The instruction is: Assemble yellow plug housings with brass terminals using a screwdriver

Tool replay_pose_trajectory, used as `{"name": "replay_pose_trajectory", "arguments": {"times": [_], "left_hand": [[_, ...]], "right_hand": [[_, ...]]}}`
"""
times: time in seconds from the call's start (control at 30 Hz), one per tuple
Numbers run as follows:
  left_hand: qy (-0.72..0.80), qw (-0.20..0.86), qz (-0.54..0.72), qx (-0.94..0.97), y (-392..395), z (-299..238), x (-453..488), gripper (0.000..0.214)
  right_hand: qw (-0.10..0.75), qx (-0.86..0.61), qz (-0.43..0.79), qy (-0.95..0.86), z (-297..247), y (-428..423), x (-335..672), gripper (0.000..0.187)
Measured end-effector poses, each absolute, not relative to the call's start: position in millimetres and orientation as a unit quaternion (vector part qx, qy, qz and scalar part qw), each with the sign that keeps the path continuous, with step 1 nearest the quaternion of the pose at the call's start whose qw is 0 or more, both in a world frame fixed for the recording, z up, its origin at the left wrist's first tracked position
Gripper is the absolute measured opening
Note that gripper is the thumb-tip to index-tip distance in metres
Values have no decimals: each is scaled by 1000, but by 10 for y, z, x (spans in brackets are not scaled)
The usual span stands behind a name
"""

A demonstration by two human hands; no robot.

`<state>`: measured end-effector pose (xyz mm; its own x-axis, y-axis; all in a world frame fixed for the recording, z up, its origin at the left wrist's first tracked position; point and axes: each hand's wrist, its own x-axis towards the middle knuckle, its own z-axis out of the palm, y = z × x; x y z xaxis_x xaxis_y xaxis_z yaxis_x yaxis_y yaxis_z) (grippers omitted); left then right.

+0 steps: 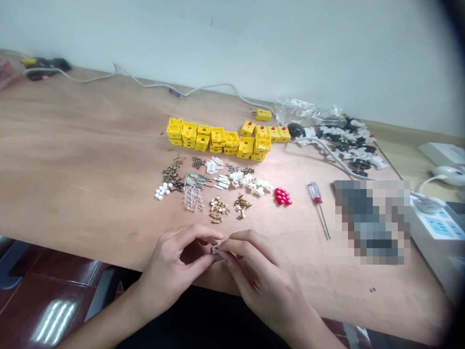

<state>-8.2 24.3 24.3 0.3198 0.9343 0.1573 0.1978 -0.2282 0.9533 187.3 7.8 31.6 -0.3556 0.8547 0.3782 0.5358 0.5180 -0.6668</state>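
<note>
While my left hand (pixel 170 264) and right hand (pixel 269 271) meet at the fingertips, they pinch a small white part (pixel 214 249) between them, above the wooden table (pixel 90 194) by its near edge. Just beyond lie brass pieces (pixel 218 206) in two heaps; red caps (pixel 282 197) sit to their right, then a screwdriver (pixel 316 194). Farther off, yellow plastic housings (pixel 218 135) stand in a row of stacks.

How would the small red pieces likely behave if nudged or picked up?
The red pieces look rounded, so they might roll or scatter when nudged. Their glossy highlights suggest smooth surfaces, perhaps slippery to grip. Being small, they are probably light.
</note>
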Motion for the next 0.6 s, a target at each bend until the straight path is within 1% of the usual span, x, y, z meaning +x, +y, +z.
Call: {"name": "replay_pose_trajectory", "arguments": {"times": [0.17,0.27,0.5,0.6], "left_hand": [[426,482,410,647,236,241,-73,27],[430,492,410,637,231,244,-73,25],[425,493,412,638,235,258,-85,26],[431,488,410,639,230,249,-92,25]], "right_hand": [[390,-437,226,-778,340,76,1918,20],[397,-432,223,-779,341,70,1934,23],[375,-419,197,-803,346,66,1903,23],[378,-424,192,-801,377,78,1937,23]]}}
